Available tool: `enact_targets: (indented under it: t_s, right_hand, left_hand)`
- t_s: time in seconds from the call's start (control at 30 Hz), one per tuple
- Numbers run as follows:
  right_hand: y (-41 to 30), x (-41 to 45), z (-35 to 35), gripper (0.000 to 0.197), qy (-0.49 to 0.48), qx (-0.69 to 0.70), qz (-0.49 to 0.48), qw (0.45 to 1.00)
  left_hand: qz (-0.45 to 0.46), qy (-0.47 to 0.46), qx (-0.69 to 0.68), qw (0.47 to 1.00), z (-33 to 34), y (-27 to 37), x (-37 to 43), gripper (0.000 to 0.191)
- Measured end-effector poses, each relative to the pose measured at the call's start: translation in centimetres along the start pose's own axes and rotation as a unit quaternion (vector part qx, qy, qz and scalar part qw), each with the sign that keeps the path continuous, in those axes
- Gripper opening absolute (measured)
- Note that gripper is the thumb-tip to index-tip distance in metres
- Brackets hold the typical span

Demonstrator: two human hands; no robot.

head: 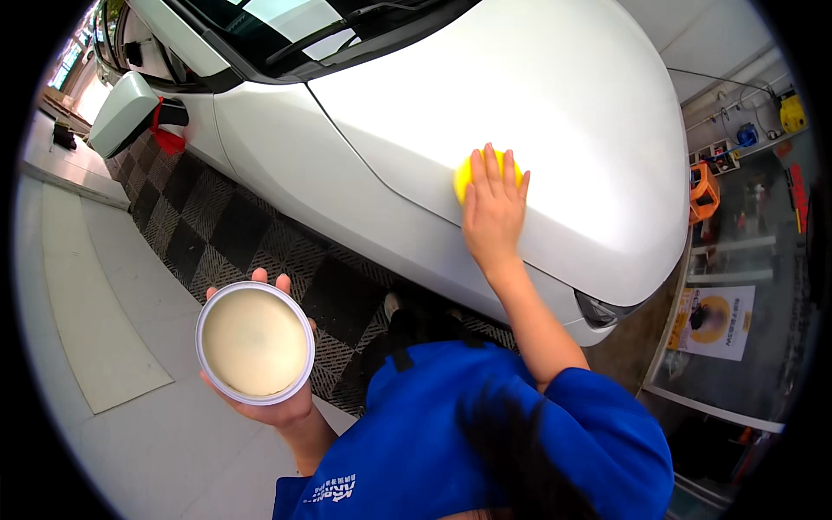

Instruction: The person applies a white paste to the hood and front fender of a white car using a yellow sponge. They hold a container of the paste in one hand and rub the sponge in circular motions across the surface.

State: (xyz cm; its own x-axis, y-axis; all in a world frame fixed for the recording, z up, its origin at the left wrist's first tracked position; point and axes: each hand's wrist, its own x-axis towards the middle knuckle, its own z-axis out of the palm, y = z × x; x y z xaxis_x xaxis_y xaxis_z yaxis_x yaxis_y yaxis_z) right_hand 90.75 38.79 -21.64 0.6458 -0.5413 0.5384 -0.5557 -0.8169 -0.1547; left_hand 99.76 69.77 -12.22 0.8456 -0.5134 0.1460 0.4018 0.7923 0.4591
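My left hand (289, 406) holds up a round tub of pale cream-coloured paste wax (257, 341), its fingers wrapped around the far side and its open top facing me. Under the spread fingers of my right hand (494, 208) lies a round yellow sponge applicator pad (463, 175). The pad rests on the bonnet of a white car (572, 130), close to the seam with the front fender (312, 149). Most of the pad's right part is hidden by the fingers.
A wing mirror (123, 114) with a red cloth (168, 138) tied to its arm juts out at upper left. Dark grated floor tiles (227, 221) run along the car. To the right are a glass panel bearing a poster (712, 322) and an orange plastic stool (704, 193).
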Motion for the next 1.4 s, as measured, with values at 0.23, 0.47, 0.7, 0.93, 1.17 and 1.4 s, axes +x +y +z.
enact_targets:
  t_s: [0.23, 0.47, 0.7, 0.93, 1.17, 1.4]
  right_hand:
    - [-9.8, 4.4, 6.5, 0.057, 0.045, 0.135, -0.096, 0.985]
    - [0.2, -7.0, 0.8, 0.057, -0.024, 0.011, -0.016, 1.000]
    - [12.0, -16.1, -5.3, 0.054, 0.009, -0.035, 0.162, 0.986]
    - [3.3, -5.7, -2.8, 0.055, -0.007, -0.005, 0.078, 0.997]
    - [0.7, 4.3, -0.7, 0.050, 0.035, 0.144, 0.012, 0.989]
    - [1.4, -6.9, -8.4, 0.056, -0.064, 0.714, 0.169, 0.676]
  left_hand:
    - [-0.058, -0.050, -0.022, 0.997, 2.6, -2.7, 1.0, 0.075]
    - [-0.092, -0.046, 0.012, 0.995, 2.8, -3.7, 1.0, 0.080]
    - [-0.087, -0.025, 0.008, 0.996, 2.4, -4.5, -1.0, 0.079]
    - [-0.141, -0.017, -0.015, 0.990, 3.1, -6.7, -1.7, 0.083]
    - [-0.278, 0.027, -0.194, 0.940, 3.9, -11.1, -0.4, 0.080]
    - [-0.278, 0.007, -0.229, 0.933, 3.6, -14.2, -0.9, 0.062]
